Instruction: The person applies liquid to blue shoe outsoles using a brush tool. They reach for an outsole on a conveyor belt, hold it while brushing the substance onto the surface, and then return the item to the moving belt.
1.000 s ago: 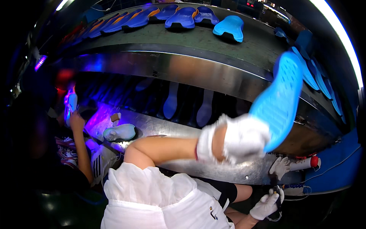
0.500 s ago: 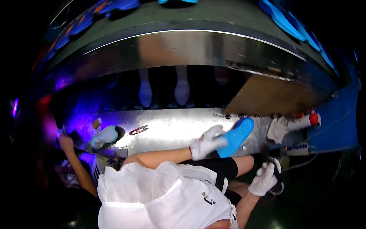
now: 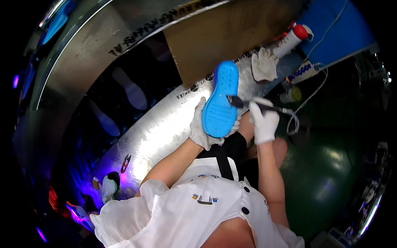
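My left hand [image 3: 199, 129], in a whitish glove, is closed around the near left side of a blue shoe sole [image 3: 223, 101]. Some of its fingertips show at the sole's right edge. The sole stands tilted, with its holed and ribbed face toward me. In my gloved right hand [image 3: 264, 122] is a dark-handled brush [image 3: 244, 103], its bristle tip over the middle of that face. Whether the bristles touch the sole I cannot tell. A thin pale tube or cable [image 3: 293, 118] shows near the brush's rear end.
Beneath lies a shiny metal bench [image 3: 155, 130]. Toward its right end are a loose glove [image 3: 264, 65] and a white bottle with a red cap [image 3: 289, 40]. Red thread snips [image 3: 125, 163] and a pale sole [image 3: 109, 188] lie at lower left. A brown board [image 3: 219, 41] leans behind.
The view has swung right. My left hand, earlier beside the sole on the bench, now grips it and holds it up. My right hand has brought the brush over to the sole.
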`<state>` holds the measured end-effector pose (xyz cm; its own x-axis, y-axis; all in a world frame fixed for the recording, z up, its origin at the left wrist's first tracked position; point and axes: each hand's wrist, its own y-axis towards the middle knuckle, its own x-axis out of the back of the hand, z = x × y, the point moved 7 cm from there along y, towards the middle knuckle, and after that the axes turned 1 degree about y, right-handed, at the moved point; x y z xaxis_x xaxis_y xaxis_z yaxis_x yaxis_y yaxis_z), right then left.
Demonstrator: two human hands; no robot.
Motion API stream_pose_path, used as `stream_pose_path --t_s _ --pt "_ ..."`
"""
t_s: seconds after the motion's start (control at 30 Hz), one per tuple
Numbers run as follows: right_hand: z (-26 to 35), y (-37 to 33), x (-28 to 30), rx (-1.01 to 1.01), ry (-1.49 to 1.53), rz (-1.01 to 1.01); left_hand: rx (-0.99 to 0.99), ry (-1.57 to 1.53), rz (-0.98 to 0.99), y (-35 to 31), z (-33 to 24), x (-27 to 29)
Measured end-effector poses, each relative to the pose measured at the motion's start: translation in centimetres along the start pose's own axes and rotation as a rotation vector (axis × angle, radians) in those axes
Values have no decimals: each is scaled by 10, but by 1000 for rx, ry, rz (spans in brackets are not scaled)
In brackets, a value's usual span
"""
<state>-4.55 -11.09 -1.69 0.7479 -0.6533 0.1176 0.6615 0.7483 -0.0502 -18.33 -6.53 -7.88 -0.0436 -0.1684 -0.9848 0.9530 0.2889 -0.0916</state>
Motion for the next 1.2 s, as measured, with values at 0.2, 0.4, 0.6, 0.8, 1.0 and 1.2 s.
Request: stream_pose_path --t_s 0.2,0.4,0.6,0.8,1.0,1.2 --pt "106 -62 -44 824 -670 163 -256 57 51 -3 -8 -8" --pt "113 -54 -26 804 -401 37 -294 212 -123 -3 12 -17" --pt "88 -49 -17 239 25 90 -320 113 42 -7 8 -34" --pt "116 -105 -46 902 -389 374 -156 72 235 -4 16 -59" --pt "114 -96 -38 1031 -315 198 -268 142 138 7 -8 -28" --pt "76 -68 -28 334 -46 141 -350 293 120 -3 -22 -51"
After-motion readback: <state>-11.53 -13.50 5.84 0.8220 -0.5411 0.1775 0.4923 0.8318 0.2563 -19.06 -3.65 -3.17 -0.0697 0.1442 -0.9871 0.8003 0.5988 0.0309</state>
